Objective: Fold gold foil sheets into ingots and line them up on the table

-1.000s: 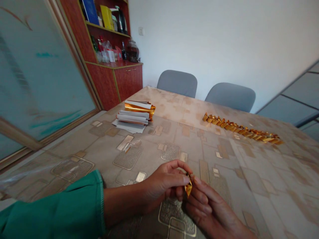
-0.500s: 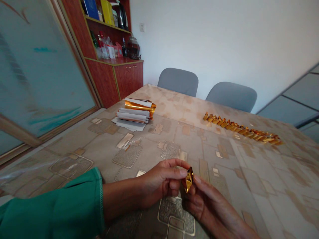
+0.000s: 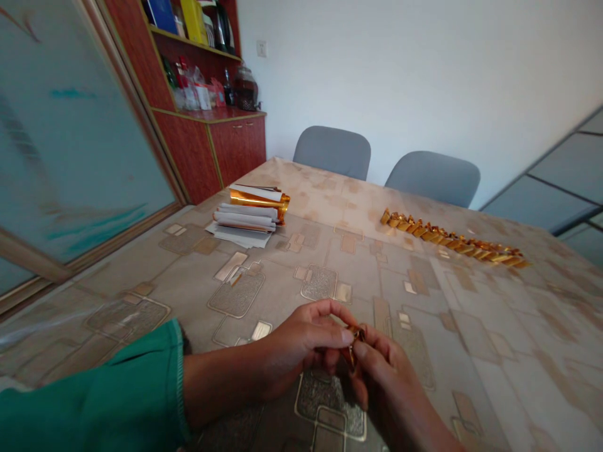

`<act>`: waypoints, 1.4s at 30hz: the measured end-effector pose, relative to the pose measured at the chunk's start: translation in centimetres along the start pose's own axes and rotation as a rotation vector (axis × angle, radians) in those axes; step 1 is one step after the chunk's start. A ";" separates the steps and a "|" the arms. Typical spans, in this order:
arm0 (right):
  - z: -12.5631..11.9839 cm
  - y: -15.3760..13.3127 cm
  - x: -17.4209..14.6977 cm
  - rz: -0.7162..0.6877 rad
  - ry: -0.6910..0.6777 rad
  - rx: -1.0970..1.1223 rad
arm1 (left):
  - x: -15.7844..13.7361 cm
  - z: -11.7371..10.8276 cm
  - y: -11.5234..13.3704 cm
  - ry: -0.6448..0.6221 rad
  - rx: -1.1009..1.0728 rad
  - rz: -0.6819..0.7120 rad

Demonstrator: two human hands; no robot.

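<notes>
A small folded piece of gold foil paper (image 3: 350,355) is pinched between my two hands, above the near part of the table. My left hand (image 3: 311,339) grips it from the left with thumb and fingers. From the right, my right hand (image 3: 389,370) presses its thumb on the foil, with fingers behind. Fingers hide much of the piece. A stack of gold and white paper sheets (image 3: 249,220) lies at the left back of the table. To the right back runs a row of folded gold foil pieces (image 3: 452,242), overlapping one another.
A patterned cloth covers the table (image 3: 292,289). Two grey chairs (image 3: 332,152) stand at its far side. At the back left is a red wooden cabinet (image 3: 238,147) with bottles and a glass jar (image 3: 245,88). A sliding glass door (image 3: 85,138) is on the left.
My right thumb has moved onto the front of the foil piece, which is now more covered by fingers. The view has shifted slightly; the stack and the row look unchanged.
</notes>
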State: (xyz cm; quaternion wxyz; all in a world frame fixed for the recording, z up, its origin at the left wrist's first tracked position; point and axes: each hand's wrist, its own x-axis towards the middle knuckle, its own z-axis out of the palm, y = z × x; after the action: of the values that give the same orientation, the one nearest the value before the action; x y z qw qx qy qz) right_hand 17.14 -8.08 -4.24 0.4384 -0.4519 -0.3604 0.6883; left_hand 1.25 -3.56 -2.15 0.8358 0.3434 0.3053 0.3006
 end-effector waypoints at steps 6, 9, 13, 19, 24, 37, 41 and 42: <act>-0.1 0.8 0.3 -0.050 0.027 -0.033 | 0.1 -0.2 -0.2 -0.013 -0.047 -0.014; 0.0 0.8 0.2 -0.050 0.065 -0.045 | 0.1 -0.2 -0.3 -0.025 -0.048 -0.008; 0.1 -0.1 -0.1 -0.021 0.017 -0.008 | 0.2 -0.4 -0.4 -0.043 -0.104 -0.026; -0.2 -1.7 -0.7 0.001 -0.111 0.181 | 0.4 -0.8 -0.1 -0.058 -0.214 -0.079; -0.1 -0.8 -0.2 -0.012 -0.014 0.010 | 0.5 -0.8 -0.4 -0.042 -0.154 -0.074; 0.2 0.2 0.4 -0.111 0.072 -0.111 | 0.3 -0.4 -0.7 -0.080 -0.134 -0.031; 0.0 0.5 0.4 -0.107 0.069 -0.107 | 0.4 -0.7 -0.9 -0.087 -0.137 -0.039; 0.0 0.5 0.4 -0.102 0.070 -0.099 | 0.4 -0.7 -0.9 -0.092 -0.139 -0.042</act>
State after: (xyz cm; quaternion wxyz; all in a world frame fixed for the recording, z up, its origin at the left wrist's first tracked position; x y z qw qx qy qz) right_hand 16.91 -7.84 -4.78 0.4623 -0.4779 -0.4009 0.6303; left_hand 1.30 -3.50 -3.38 0.8767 0.2918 0.2521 0.2874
